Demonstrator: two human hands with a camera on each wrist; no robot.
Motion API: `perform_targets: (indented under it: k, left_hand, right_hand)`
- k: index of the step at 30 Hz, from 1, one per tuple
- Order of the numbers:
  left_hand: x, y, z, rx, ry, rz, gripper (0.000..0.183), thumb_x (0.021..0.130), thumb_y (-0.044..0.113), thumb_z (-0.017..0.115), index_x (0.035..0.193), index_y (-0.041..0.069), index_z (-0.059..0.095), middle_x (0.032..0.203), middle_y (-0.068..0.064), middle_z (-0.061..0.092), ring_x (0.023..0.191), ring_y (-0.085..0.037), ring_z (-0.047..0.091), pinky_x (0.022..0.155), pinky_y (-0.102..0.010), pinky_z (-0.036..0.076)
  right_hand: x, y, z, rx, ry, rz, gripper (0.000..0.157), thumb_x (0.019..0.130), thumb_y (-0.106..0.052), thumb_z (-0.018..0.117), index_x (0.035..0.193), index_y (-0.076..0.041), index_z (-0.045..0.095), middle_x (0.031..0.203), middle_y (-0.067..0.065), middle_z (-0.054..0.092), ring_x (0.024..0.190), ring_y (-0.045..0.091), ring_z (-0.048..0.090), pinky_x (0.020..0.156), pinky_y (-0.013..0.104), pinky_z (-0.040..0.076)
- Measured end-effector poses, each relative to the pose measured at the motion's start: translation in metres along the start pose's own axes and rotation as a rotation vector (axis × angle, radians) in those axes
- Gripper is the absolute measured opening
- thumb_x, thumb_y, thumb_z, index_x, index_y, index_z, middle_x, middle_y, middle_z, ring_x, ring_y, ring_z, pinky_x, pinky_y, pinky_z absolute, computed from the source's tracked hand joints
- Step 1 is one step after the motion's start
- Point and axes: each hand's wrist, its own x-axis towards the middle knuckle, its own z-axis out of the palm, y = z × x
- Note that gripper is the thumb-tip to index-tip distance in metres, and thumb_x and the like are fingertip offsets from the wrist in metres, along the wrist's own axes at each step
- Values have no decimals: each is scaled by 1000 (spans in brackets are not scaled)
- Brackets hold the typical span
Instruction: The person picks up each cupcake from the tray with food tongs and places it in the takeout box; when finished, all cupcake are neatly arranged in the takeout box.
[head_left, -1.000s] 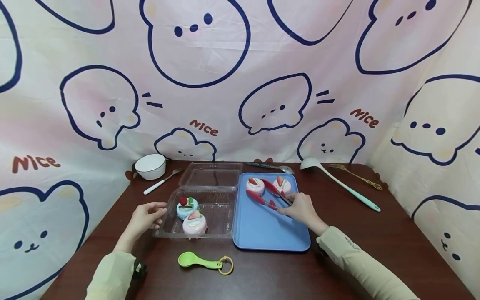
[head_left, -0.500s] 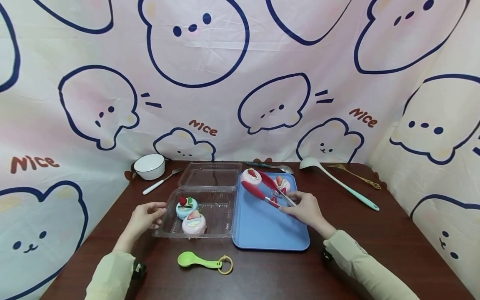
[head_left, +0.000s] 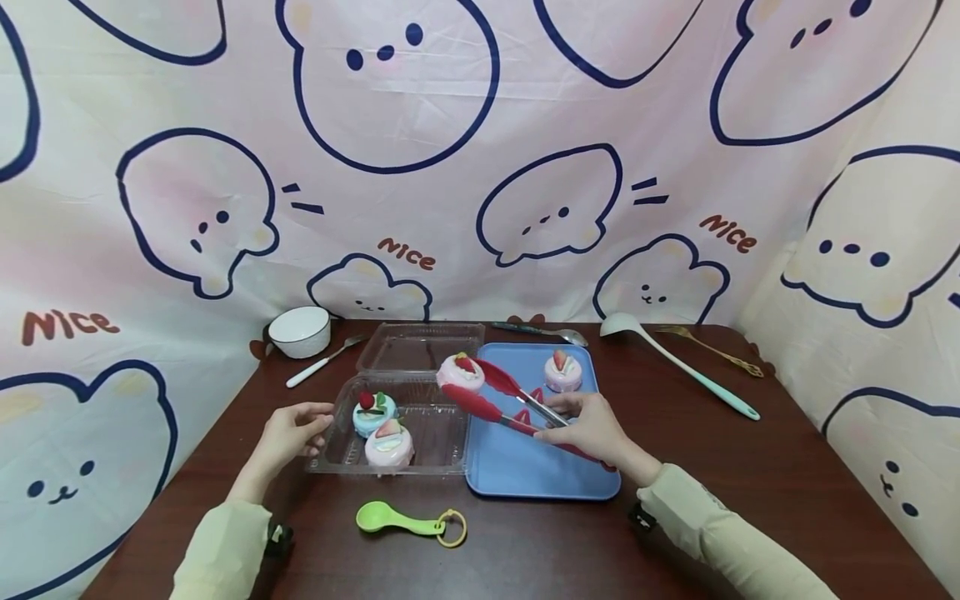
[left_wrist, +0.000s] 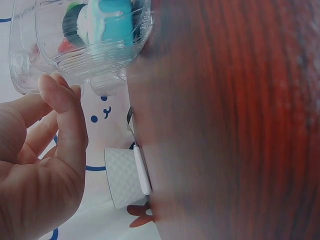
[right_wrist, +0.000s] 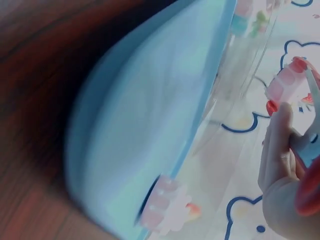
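My right hand point(head_left: 592, 429) grips red-tipped metal tongs point(head_left: 517, 408), which pinch a small pink cake point(head_left: 461, 375) topped with a strawberry. That cake hangs above the edge between the blue tray point(head_left: 540, 467) and a clear plastic box point(head_left: 438, 425). Another pink cake point(head_left: 562, 372) sits at the tray's far right corner. Inside the box stand a blue cake point(head_left: 373, 417) and a pink cake point(head_left: 389, 448), side by side. At the box's left rim, my left hand point(head_left: 296, 433) pinches the edge between thumb and bent index finger point(left_wrist: 72, 120).
The box's lid point(head_left: 422, 348) lies folded back. Behind stand a white bowl point(head_left: 300, 333), a white-handled fork point(head_left: 322, 364), a spoon point(head_left: 555, 335), a pale ladle point(head_left: 682, 367) and a gold fork point(head_left: 712, 352). A green measuring spoon point(head_left: 397, 522) lies in front.
The tongs have closed on the pink cake at the tray's far left, raised it and carried it left toward the box. My left hand has stayed in place.
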Motion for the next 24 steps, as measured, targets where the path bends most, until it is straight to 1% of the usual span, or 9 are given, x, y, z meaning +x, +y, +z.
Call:
perform_targets:
  k: [4, 7, 12, 17, 24]
  left_hand:
    - [-8, 16, -1, 21, -4, 4, 40, 90, 17, 57, 122, -7, 51, 91, -14, 60, 61, -15, 56, 54, -30, 52]
    - [-10, 20, 0, 26, 5, -14, 37, 90, 13, 56, 122, -6, 51, 91, -14, 60, 61, -14, 56, 54, -29, 52]
    - [-10, 18, 2, 28, 18, -14, 36, 90, 13, 56, 121, -6, 52, 88, -12, 60, 60, -15, 56, 53, -30, 51]
    - [-8, 15, 2, 33, 9, -7, 36, 90, 12, 55, 121, -5, 51, 88, -13, 59, 61, -16, 56, 54, -29, 52]
    - [-9, 18, 1, 30, 3, -16, 39, 91, 15, 56, 124, -5, 50, 91, -13, 59, 63, -15, 55, 54, -29, 51]
  right_hand:
    - [4, -6, 13, -2, -50, -55, 50, 62, -33, 83, 101, -7, 67, 87, 9, 68, 74, 14, 59, 61, 27, 47]
    - [8, -11, 21, -29, -64, -63, 51, 60, -36, 83, 100, -7, 68, 87, 7, 68, 73, 12, 59, 60, 27, 46]
    - [16, -20, 30, -60, -85, -62, 53, 60, -38, 82, 100, -8, 68, 86, 2, 68, 71, 12, 58, 60, 28, 47]
    - [22, -26, 36, -97, -111, -55, 52, 60, -37, 83, 100, -7, 68, 85, -1, 67, 68, 11, 57, 61, 28, 48]
    - [28, -35, 41, -145, -117, -51, 51, 60, -35, 82, 97, -3, 68, 84, 3, 67, 69, 10, 57, 62, 28, 47]
